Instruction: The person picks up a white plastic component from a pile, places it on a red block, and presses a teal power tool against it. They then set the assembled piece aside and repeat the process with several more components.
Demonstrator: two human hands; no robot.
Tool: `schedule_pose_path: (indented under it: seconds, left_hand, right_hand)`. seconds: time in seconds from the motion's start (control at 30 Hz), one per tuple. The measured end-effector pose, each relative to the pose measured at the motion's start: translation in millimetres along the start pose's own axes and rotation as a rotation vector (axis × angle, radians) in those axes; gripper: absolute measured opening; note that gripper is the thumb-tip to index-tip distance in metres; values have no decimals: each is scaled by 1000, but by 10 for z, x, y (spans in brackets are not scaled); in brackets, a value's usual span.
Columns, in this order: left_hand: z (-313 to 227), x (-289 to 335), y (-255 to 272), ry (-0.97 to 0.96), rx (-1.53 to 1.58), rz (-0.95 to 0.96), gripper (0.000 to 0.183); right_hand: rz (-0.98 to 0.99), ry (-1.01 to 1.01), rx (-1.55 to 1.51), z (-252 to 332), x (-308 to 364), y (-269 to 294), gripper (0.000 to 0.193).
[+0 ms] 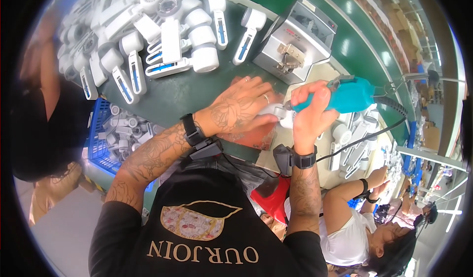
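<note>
My right hand [315,109] is wrapped round a teal electric screwdriver [352,96], its tip pointing left toward a white plastic piece [282,113]. Fingers of my left hand [244,102] press this piece from the other side, over a worn reddish mat [251,138]. Much of the piece is covered by both hands, so its full shape and the screwdriver's exact contact cannot be made out. Just beyond my hands stands a silver box-shaped machine [295,43], resembling a screw feeder.
White handheld-fan housings [204,55] with blue strips are heaped at the far left. A blue crate [101,136] of small parts sits at lower left. More white housings [352,141] lie to the right, where a black cable [379,135] hangs. Another person [347,230] works at lower right.
</note>
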State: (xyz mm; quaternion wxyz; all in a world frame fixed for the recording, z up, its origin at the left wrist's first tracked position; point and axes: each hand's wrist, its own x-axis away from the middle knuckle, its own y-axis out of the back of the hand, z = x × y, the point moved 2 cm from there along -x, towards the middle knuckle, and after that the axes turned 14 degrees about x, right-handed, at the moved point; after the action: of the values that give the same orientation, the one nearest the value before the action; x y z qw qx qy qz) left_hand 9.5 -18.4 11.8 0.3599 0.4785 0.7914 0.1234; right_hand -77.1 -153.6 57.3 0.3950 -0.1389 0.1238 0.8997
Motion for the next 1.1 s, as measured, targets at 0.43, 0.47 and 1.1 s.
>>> schedule_pose_path:
  seconds: [0.43,0.47,1.1]
  left_hand:
    - [-25,33,59,-6,23,37,39]
    - [-40,45,73,-7,22,40,38]
    - [37,18,48,34,40,105,39]
  right_hand:
    - [-82,96,127,318,-528,-287,37]
    - [-110,114,167,317,-619,-336,37]
    - [-4,9,-8,335,136,93,44]
